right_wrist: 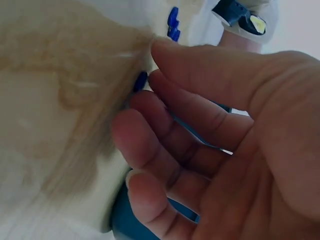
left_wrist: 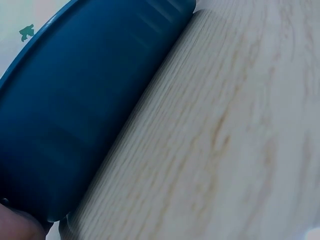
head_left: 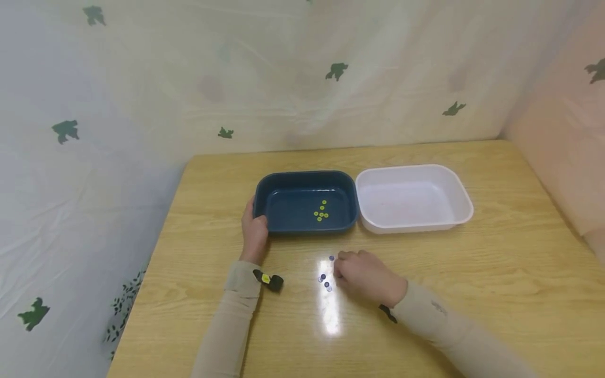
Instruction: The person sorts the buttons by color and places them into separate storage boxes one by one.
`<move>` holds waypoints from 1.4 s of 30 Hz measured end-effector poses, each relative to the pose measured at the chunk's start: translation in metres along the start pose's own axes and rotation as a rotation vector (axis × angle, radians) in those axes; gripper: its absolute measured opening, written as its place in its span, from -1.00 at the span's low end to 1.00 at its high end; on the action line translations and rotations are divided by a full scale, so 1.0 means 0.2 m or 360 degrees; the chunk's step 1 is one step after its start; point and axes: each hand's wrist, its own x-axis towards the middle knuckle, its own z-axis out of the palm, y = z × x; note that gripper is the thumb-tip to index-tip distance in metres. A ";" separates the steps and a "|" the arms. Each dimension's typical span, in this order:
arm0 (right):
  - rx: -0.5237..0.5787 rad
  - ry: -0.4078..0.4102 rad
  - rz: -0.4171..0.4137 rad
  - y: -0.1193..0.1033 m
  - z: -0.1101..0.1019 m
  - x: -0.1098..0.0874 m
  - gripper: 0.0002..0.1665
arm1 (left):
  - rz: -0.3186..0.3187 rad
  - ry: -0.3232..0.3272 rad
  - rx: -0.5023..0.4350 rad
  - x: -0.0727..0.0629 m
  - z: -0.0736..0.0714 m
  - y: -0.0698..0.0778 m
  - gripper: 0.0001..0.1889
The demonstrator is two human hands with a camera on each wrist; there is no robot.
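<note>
My left hand [head_left: 254, 236] grips the left end of a dark blue plastic basin [head_left: 307, 231], thumb at the rim. Inside the basin lie several small yellow-green buttons [head_left: 321, 214]. In the left wrist view, the basin's outer wall [left_wrist: 85, 100] fills the upper left, with part of the thumb [left_wrist: 20, 225] at the lower corner. Just in front of the basins, my right hand [head_left: 368, 275] is low over the table, fingers loosely bent. Its thumb and index tips are apart with nothing showing between them, beside a small blue button [right_wrist: 140, 81]. More blue buttons [head_left: 326, 284] lie nearer me.
A white basin [head_left: 416, 227] stands against the right side of the dark blue one. Both rest on a wood-grain table [head_left: 510, 273]. Pale cloth with green bird-like shapes [head_left: 337, 71] hangs behind the table and along its sides.
</note>
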 end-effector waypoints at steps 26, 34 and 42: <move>-0.0250 0.0040 0.0040 0.02 0.01 0.01 -0.92 | -0.0054 -0.0079 0.0046 -0.07 -0.01 0.15 -0.21; -0.0368 0.0077 -0.0057 0.00 0.02 0.00 -0.93 | -0.0046 -0.0074 0.0040 -0.09 -0.02 0.17 -0.21; -0.0488 0.0107 -0.0099 0.01 0.05 0.00 -0.94 | -0.0033 -0.0053 0.0002 0.01 -0.01 0.00 -0.19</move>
